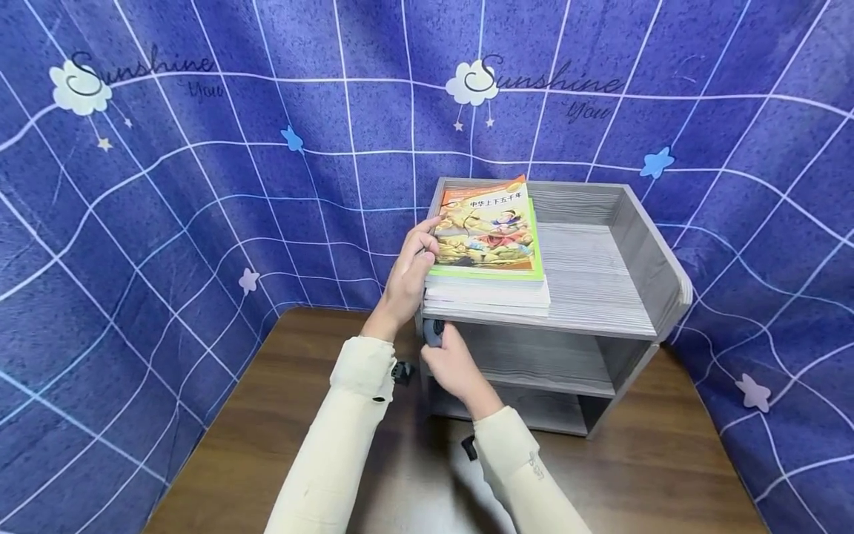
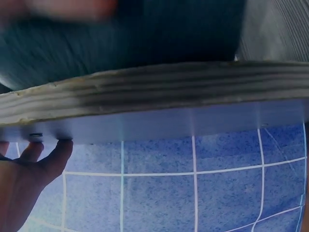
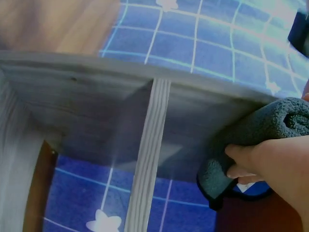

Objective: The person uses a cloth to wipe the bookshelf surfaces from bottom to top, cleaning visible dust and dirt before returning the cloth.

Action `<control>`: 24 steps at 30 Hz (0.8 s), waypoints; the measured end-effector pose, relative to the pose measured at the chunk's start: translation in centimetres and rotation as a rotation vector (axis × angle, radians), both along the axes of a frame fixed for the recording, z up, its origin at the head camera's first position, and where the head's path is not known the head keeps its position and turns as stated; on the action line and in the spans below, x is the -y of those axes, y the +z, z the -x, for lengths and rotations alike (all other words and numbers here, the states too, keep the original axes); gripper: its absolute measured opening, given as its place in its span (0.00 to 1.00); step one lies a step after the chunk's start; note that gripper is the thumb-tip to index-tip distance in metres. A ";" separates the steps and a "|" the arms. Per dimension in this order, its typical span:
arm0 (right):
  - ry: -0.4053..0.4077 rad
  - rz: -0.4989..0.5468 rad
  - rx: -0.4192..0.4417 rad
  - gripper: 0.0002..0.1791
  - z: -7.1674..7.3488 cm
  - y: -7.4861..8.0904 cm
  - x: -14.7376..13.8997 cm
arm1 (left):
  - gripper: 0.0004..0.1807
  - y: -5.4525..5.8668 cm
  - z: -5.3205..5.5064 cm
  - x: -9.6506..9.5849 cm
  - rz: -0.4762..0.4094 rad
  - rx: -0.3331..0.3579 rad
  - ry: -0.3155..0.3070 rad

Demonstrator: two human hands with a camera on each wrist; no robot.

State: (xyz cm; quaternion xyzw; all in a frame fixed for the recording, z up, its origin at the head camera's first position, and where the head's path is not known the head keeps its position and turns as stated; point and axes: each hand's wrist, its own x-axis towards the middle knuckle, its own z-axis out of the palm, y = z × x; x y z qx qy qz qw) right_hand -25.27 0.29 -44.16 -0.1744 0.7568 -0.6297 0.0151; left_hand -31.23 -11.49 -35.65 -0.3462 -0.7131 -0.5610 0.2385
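Observation:
My right hand (image 1: 459, 365) grips a rolled dark grey-green towel (image 3: 258, 137) at the left end of the shelf unit's middle compartment. In the right wrist view the thumb and fingers curl round the fluffy roll, its coiled end facing right. My left hand (image 1: 408, 278) is at the upper left side of the grey wooden shelf unit (image 1: 587, 259), beside a stack of books (image 1: 487, 293). Its fingertips (image 2: 62, 145) touch the outer face of the side panel (image 2: 159, 89). Dark cloth fills the space behind that panel's edge in the left wrist view.
The top book has an illustrated cover (image 1: 490, 233) and lies on several others on the top shelf. Two lower compartments sit beneath. A brown wooden table (image 1: 320, 415) carries the unit, with a blue star-patterned curtain (image 1: 347, 111) behind and at both sides.

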 end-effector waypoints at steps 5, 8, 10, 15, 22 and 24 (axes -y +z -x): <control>0.037 -0.002 -0.067 0.39 -1.8 -0.7 -0.4 | 0.12 0.1 0.0 0.1 0.022 0.034 -0.010; 0.042 -0.010 -0.076 0.42 -1.5 -0.8 -0.6 | 0.13 0.1 0.0 0.2 0.025 0.049 -0.015; 0.016 -0.014 -0.054 0.34 -0.8 -0.9 -0.6 | 0.13 0.2 0.0 0.1 0.024 0.056 -0.022; -0.056 0.039 0.037 0.36 1.5 -2.3 -0.3 | 0.14 0.3 0.0 -0.1 0.027 0.055 -0.039; -0.134 0.050 0.100 0.54 1.7 -4.6 1.0 | 0.13 0.0 0.1 0.0 0.004 0.038 -0.033; -0.174 0.092 0.098 0.54 1.6 -4.8 1.5 | 0.12 -0.1 0.2 0.0 -0.004 0.031 -0.034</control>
